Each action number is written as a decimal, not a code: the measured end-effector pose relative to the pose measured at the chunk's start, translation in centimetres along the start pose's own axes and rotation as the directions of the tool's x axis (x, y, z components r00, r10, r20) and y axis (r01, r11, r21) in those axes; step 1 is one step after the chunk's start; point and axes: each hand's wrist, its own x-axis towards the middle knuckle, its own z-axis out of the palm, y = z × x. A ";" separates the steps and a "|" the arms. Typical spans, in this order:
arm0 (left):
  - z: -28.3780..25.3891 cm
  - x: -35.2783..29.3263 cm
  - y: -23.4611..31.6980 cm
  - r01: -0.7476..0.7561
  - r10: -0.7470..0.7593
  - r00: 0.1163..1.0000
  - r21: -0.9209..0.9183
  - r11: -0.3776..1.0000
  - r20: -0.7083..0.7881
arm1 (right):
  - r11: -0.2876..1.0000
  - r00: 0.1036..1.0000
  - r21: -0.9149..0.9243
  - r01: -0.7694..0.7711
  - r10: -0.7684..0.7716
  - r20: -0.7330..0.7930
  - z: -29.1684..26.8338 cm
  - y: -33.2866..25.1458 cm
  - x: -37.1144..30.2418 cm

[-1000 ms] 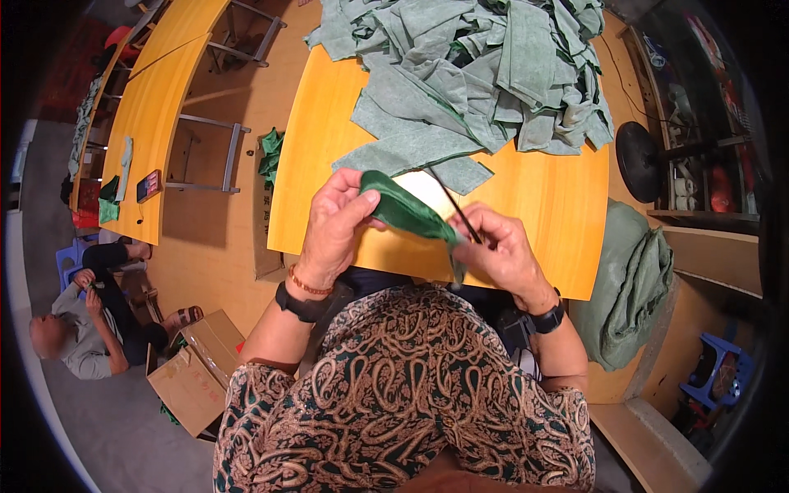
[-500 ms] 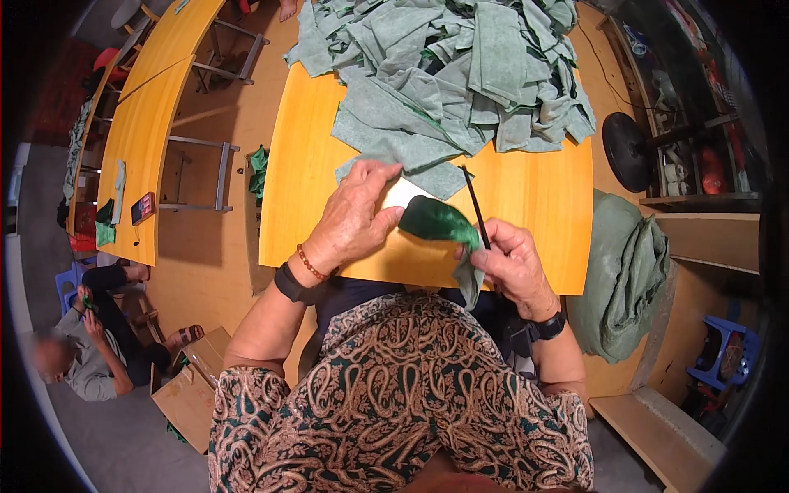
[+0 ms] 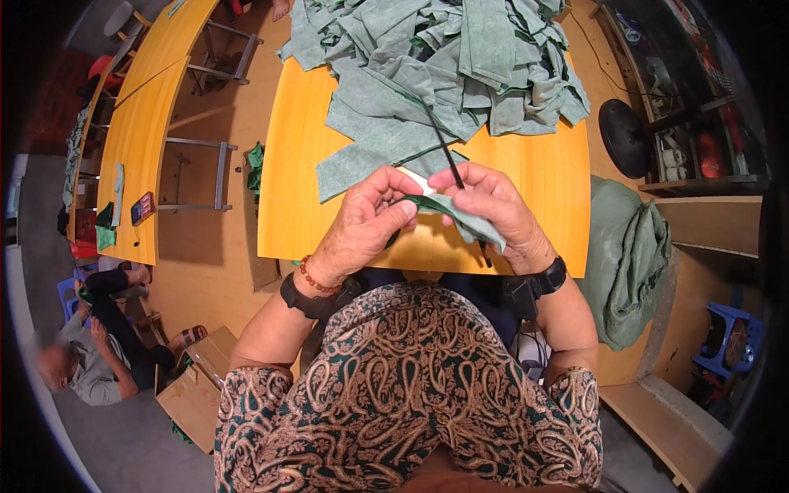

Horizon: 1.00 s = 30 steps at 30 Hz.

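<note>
Close together over the near part of the yellow table (image 3: 288, 222), my two hands work on a small piece of green fabric (image 3: 471, 223), shiny green on one face and pale grey-green on the other. My left hand (image 3: 370, 218) pinches its left end between thumb and fingers. My right hand (image 3: 497, 209) is closed around a thin black stick (image 3: 446, 149), which slants up and to the left, and also grips the fabric's right part. A white flat thing (image 3: 417, 181) shows partly between the hands. Just beyond them lies a loose grey-green fabric strip (image 3: 362, 160).
A large heap of grey-green fabric pieces (image 3: 444, 57) covers the far part of the table. A bulging green sack (image 3: 620, 263) stands on the right, near a black round base (image 3: 622, 138). At left are another long table (image 3: 148, 107), a cardboard box (image 3: 193, 394) and a seated person (image 3: 103, 353).
My hands have come closer together. My left hand now pinches the fabric, which hung from my right hand before. The stick has swung to slant more left, and the loose strip lies differently.
</note>
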 end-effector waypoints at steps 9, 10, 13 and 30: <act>-1.1 -0.8 -1.9 0.143 -0.189 0.977 -0.346 0.927 -0.102 | 0.912 0.977 0.368 0.182 -0.210 0.039 0.7 0.9 1.4; -0.9 -0.8 -2.1 0.114 -0.174 0.975 -0.364 0.925 -0.136 | 0.957 0.986 0.237 0.167 -0.166 -0.026 1.0 1.1 1.5; -0.7 -0.8 -2.2 0.006 -0.107 0.963 -0.376 0.927 -0.249 | 0.986 0.973 -0.141 0.089 -0.117 -0.200 1.8 2.1 1.5; -0.7 -0.3 -2.4 0.064 -0.163 0.953 -0.357 0.932 -0.255 | 0.940 0.985 -0.337 0.048 -0.100 -0.137 2.0 4.0 3.9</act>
